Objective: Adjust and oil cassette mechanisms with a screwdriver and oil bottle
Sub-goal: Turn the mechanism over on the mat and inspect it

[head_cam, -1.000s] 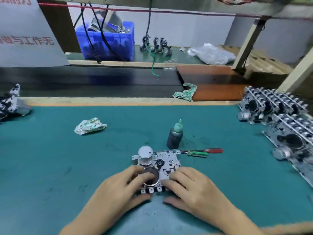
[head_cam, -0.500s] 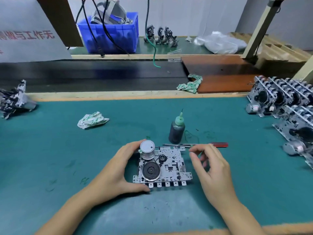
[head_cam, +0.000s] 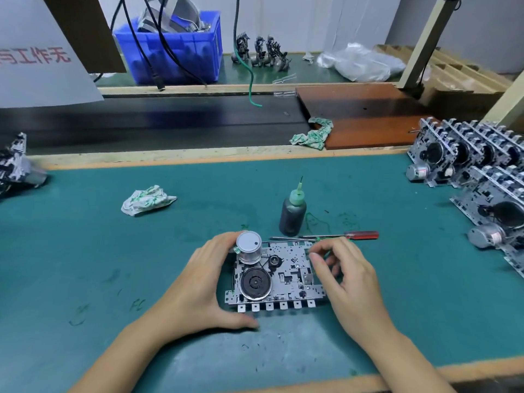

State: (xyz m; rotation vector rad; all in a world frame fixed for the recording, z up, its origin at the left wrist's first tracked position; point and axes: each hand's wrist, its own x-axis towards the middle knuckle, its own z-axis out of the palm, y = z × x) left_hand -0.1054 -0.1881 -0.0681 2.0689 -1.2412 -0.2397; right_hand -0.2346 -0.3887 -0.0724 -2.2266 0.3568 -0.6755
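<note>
Cassette mechanism (head_cam: 279, 275) lies flat at lower centre of frame on green mat (head_cam: 85, 251). Left hand (head_cam: 198, 285) cups its left edge, fingers curled round the motor can, thumb at the near corner. Right hand (head_cam: 344, 275) hovers at its right edge, fingers loosely curled, holding nothing. Red-handled screwdriver (head_cam: 340, 236) and oil bottle (head_cam: 292, 215) rest just above the mechanism, neither in hand. Judgement: adjusting and oiling of this unit not begun; racked mechanisms (head_cam: 467, 165) at right edge, status unknown
</note>
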